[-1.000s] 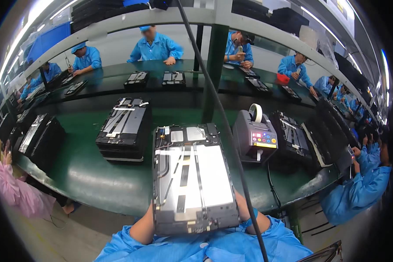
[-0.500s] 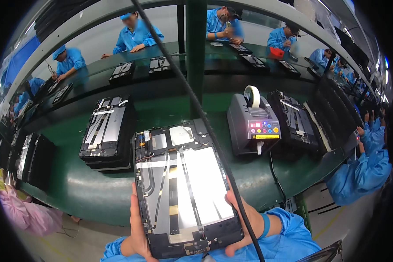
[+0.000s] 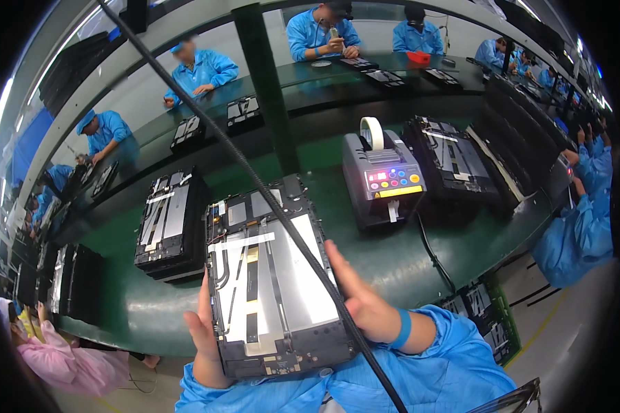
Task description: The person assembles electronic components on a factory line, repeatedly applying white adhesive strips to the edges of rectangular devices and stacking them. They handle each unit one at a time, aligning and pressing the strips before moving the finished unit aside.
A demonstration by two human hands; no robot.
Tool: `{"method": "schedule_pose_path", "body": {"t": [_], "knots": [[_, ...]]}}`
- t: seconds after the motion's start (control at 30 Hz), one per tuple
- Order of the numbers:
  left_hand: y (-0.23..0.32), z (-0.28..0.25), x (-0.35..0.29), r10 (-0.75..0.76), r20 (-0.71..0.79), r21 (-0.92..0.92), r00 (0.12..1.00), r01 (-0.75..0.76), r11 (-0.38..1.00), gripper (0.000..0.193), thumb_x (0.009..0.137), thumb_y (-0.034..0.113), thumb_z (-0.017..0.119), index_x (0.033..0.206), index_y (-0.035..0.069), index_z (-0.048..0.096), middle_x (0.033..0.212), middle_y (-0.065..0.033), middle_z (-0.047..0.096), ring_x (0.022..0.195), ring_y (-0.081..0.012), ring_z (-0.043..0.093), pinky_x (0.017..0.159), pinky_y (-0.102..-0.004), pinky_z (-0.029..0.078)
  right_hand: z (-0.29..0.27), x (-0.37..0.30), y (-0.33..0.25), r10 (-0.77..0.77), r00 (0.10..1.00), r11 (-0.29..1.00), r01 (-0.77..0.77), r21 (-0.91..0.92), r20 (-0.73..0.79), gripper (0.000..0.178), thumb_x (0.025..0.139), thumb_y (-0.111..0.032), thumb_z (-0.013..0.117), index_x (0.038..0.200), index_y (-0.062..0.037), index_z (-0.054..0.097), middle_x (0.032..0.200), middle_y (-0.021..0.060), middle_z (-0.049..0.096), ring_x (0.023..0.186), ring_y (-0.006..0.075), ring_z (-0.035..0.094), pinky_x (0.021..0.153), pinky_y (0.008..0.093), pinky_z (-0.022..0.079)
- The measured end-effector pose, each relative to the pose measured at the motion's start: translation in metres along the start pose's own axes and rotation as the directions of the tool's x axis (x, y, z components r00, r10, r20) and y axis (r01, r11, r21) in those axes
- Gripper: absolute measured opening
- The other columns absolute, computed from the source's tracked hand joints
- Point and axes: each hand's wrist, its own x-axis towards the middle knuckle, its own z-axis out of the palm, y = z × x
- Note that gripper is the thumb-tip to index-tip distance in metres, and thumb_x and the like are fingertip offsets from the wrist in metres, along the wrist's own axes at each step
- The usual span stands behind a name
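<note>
Between my two hands is an opened tablet housing [image 3: 282, 310], black-framed, with silver panels, dark ribbon strips and a white tape strip across its upper part. My left hand [image 3: 207, 337] presses against its left side, fingers pointing up along the edge. Against the right side rests my right hand [image 3: 365, 299], fingers stretched along the edge and a blue band on the wrist. The far end of the housing lies over the green bench, its near end close to my body. Its underside is hidden. Left of it stands a stack of similar housings [image 3: 164, 224].
A grey tape dispenser [image 3: 382, 180] with a white roll stands right of centre, beside more housings [image 3: 455, 155]. A black cable [image 3: 220, 134] hangs diagonally across the view. A green post [image 3: 265, 89] rises behind. Co-workers in blue sit beyond; a person in pink [image 3: 76, 358] is at left.
The view has tilted and shifted. The housing now appears nearer the left stack, still between both hands. My right hand has slid up along its edge with the fingers straighter.
</note>
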Motion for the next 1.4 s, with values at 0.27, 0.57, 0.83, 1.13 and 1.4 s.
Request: {"method": "schedule_pose_path", "body": {"t": [0.27,0.57,0.83,1.13,1.4], "knots": [[0.007,0.033,-0.004,-0.014,-0.073,0.081,0.997,0.02,0.997,0.094,0.085,0.073,0.036,0.145,0.004,0.018,0.143,-0.0154,0.035,0.129,-0.0261,0.04,0.105,-0.0407,0.038,0.006,0.004,-0.009,-0.035,0.999,0.999,0.036,-0.037,0.016,0.097,0.092,-0.065,0.026,0.142,0.0132,-0.004,0.149,0.0339,0.003,0.142,0.0413,0.002,0.113,0.0491,-0.001],[-0.006,-0.002,0.007,0.066,-0.044,0.117,0.997,-0.06,0.991,0.085,0.09,0.065,0.034,0.144,0.0,0.023,0.142,-0.0188,0.037,0.127,-0.0281,0.044,0.104,-0.0425,0.04,-0.002,-0.008,0.015,0.056,0.998,0.994,-0.051,0.101,-0.044,0.099,0.088,-0.072,0.017,0.146,0.0068,0.0,0.153,0.0246,0.007,0.143,0.0348,0.003,0.114,0.0435,0.0],[-0.021,-0.032,-0.005,-0.226,-0.015,-0.282,0.974,0.213,0.936,0.079,0.091,0.063,0.035,0.145,0.007,0.026,0.146,-0.0162,0.035,0.129,-0.0318,0.041,0.106,-0.0456,0.036,0.003,0.006,0.01,0.078,0.996,0.996,-0.079,-0.028,-0.03,0.094,0.091,-0.067,0.02,0.144,0.0098,0.006,0.15,0.0317,0.009,0.142,0.0394,0.002,0.113,0.0496,0.003],[-0.014,-0.012,-0.007,-0.225,0.0,-0.288,0.974,0.216,0.933,0.085,0.086,0.071,0.038,0.147,0.012,0.026,0.147,-0.0118,0.034,0.131,-0.0308,0.039,0.107,-0.0461,0.035,-0.005,0.017,0.006,0.106,0.994,0.967,-0.099,-0.234,0.017,0.097,0.089,-0.071,0.02,0.143,0.0093,0.013,0.15,0.0311,0.012,0.142,0.0411,0.006,0.112,0.0522,0.009],[-0.015,-0.016,-0.005,-0.177,0.027,-0.233,0.984,0.178,0.956,0.088,0.085,0.073,0.037,0.147,0.012,0.024,0.149,-0.0115,0.031,0.133,-0.03,0.035,0.108,-0.0474,0.032,0.005,0.013,0.005,0.129,0.99,0.95,-0.14,-0.281,-0.056,0.101,0.087,-0.073,0.016,0.142,0.0109,0.015,0.148,0.0322,0.014,0.142,0.0407,0.007,0.113,0.0516,0.008]]}}
